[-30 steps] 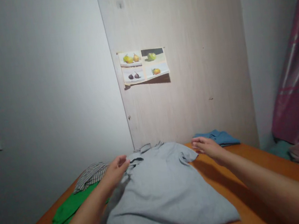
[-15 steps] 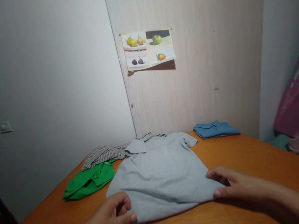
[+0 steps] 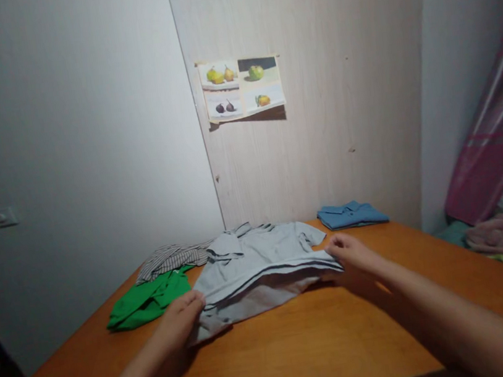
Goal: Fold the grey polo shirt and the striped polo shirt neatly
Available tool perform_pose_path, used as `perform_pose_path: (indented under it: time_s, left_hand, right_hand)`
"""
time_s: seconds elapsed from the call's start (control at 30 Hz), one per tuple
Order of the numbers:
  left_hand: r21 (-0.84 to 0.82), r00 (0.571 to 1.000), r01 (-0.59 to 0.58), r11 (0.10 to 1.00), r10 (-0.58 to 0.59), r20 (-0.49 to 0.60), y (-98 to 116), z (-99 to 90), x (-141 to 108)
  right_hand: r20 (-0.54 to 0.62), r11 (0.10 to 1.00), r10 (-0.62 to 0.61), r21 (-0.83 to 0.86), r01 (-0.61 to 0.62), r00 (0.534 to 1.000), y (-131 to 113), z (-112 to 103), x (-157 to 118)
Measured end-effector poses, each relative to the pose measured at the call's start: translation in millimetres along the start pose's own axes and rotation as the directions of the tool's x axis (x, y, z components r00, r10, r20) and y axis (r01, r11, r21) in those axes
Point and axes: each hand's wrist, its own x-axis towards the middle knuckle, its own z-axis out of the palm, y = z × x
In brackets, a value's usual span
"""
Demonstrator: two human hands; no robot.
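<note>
We have the grey polo shirt (image 3: pixel 262 265) lying across the middle of the orange counter (image 3: pixel 301 344), its collar at the 12 o'clock end by the wall and its lower hem doubled up over the body. Our left hand (image 3: pixel 182 313) grips the hem corner at about 8 o'clock of the shirt, fingers closed on the cloth. Our right hand (image 3: pixel 351 252) pinches the opposite corner at about 3 o'clock, fingers clamped on the folded edge.

At 10 o'clock of the shirt lies a green garment (image 3: pixel 148 300), with a striped shirt (image 3: pixel 170 259) just behind it and touching the grey sleeve. A folded blue shirt (image 3: pixel 351 215) sits at 1 o'clock, near the wall. A fruit picture (image 3: pixel 241 87) hangs on the wooden panel above.

We judge the fold uneven: the left corner sits lower than the right, so the hem may land crooked and crease. The loose layer under the fold looks bunched, and pressing it flat could trap wrinkles. The left sleeve overlaps the striped shirt, so dragging the grey one may pull its neighbour along
</note>
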Motion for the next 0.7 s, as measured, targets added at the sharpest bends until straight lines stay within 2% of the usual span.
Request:
perform_pose_path:
  time_s: [0.07,0.1,0.17,0.23,0.3,0.43,0.6,0.63,0.7]
  left_hand:
    - [0.162,0.999,-0.025,0.987,0.031,-0.032,6,-3.5,12]
    - [0.268,0.997,-0.052,0.962,0.063,-0.033,8,-5.8,17]
    - [0.443,0.989,-0.113,0.889,0.142,-0.032,8,-9.6,24]
    - [0.551,0.98,-0.154,0.82,0.199,-0.023,6,-11.0,27]
    - [0.623,0.979,-0.175,0.763,0.204,0.025,4,-10.3,25]
    - [0.755,0.975,-0.203,0.623,0.198,0.099,1,-5.8,16]
    - [0.93,0.985,-0.158,0.331,0.121,0.124,3,-1.8,3]
    - [0.949,0.986,-0.138,0.282,0.134,0.104,5,-2.4,1]
    - [0.971,0.979,-0.09,0.222,0.2,0.045,12,-5.4,-1]
  right_hand:
    - [-0.153,0.988,-0.046,-0.155,0.022,0.987,-1,2,14]
    - [-0.172,0.977,-0.095,-0.205,0.059,0.981,-1,5,17]
    - [-0.1,0.957,-0.188,-0.243,0.159,0.977,0,13,17]
    - [0.009,0.941,-0.234,-0.248,0.229,0.972,1,23,11]
    - [0.076,0.931,-0.229,-0.273,0.241,0.97,3,31,5]
    - [0.132,0.9,-0.21,-0.361,0.244,0.969,12,35,2]
    - [0.264,0.855,-0.029,-0.494,0.161,0.964,24,33,7]
    - [0.256,0.867,-0.03,-0.474,0.153,0.966,25,33,8]
    - [0.167,0.945,-0.07,-0.305,0.119,0.983,27,33,9]
